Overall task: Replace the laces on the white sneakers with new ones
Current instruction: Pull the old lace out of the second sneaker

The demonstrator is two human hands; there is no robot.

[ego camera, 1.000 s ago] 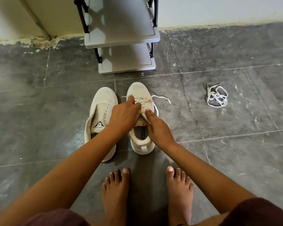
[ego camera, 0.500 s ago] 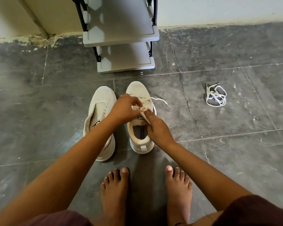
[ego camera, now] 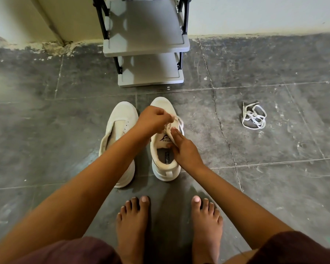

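Two white sneakers stand side by side on the floor, toes pointing away from me. The left sneaker [ego camera: 120,128] has no lace in its eyelets. Over the right sneaker [ego camera: 165,164], my left hand [ego camera: 153,121] is closed on a white lace [ego camera: 180,121] above the eyelets. My right hand [ego camera: 183,147] rests on the shoe's tongue with its fingers pressed flat against it. A loose bundle of white laces [ego camera: 253,118] lies on the floor to the right, away from both hands.
A grey two-tier shoe rack [ego camera: 147,44] with black posts stands against the wall just beyond the sneakers. My bare feet [ego camera: 170,225] are planted close behind the shoes. Dark stained floor tiles [ego camera: 274,187] spread left and right.
The lace end that trailed on the floor right of the shoe has been pulled in. My left hand rose slightly with the lace; the right hand stayed on the tongue.
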